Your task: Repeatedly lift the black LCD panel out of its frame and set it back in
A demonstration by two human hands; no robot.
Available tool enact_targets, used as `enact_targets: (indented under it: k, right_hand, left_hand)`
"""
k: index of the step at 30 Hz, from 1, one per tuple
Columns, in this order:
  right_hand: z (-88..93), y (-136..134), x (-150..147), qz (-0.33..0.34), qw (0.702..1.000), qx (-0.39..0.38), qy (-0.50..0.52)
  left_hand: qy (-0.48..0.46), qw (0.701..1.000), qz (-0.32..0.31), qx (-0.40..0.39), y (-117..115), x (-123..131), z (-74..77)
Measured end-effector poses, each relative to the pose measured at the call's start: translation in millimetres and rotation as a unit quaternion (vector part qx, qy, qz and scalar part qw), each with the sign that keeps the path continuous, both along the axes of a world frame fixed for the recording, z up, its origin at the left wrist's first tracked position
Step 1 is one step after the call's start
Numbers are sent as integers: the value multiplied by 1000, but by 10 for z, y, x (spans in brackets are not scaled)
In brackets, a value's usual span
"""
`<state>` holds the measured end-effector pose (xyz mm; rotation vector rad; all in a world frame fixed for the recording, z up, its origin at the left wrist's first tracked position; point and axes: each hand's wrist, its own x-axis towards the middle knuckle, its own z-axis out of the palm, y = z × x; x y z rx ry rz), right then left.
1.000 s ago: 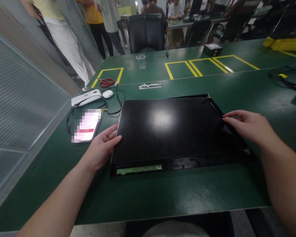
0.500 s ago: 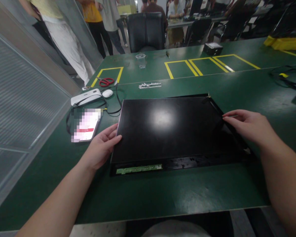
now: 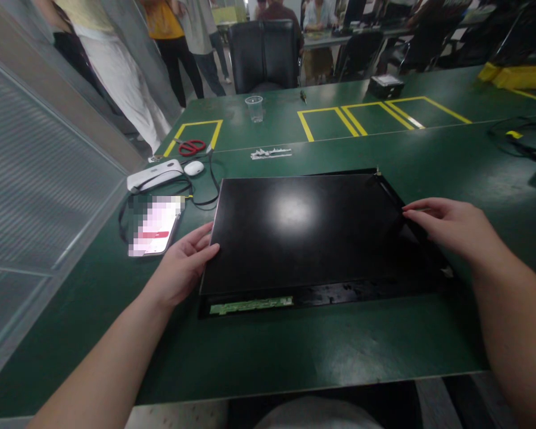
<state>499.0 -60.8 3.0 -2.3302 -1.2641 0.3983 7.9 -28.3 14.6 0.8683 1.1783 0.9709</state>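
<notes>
A black LCD screen panel (image 3: 304,238) lies over a dark, shallow back cover (image 3: 366,292) on the green table. The panel's left side sits raised above the cover. Along the near edge, a thin green circuit board strip (image 3: 251,305) shows. My left hand (image 3: 185,265) is closed on the panel's left edge, thumb on top and fingers partly hidden beneath. At the right edge, my right hand (image 3: 446,223) pinches with thumb and forefinger; dark surfaces there make the exact grip point hard to see.
Left of the panel lie a lit phone (image 3: 156,226), a white mouse (image 3: 193,168), a white power strip (image 3: 155,175) with cables, and red scissors (image 3: 192,147). Beyond stand a plastic cup (image 3: 255,109) and a black box (image 3: 386,86). Several people are in the background.
</notes>
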Motion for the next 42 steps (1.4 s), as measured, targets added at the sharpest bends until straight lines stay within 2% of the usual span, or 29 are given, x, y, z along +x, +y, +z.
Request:
enact_targets:
  k: [7, 15, 28, 33, 39, 42]
  right_hand:
    - [-88, -13, 108, 37, 998, 36, -19]
    - [-84, -7, 126, 34, 999, 31, -12]
    - [12, 0, 10, -18, 999, 14, 49]
    - [-10, 1, 33, -11, 997, 34, 69]
    - [-40, 1, 83, -2, 998, 39, 54]
    - [-11, -1, 58, -3, 998, 32, 58]
  left_hand:
    - [2, 1000, -2, 7, -1, 6, -1]
    - [-2, 1000, 9, 15, -21, 32, 5]
    - [22, 998, 16, 60, -37, -2, -54]
    - [59, 994, 5, 88, -36, -56, -117]
    - [186, 971, 16, 152, 16, -139, -201]
    - [212, 964, 12, 157, 36, -145, -222]
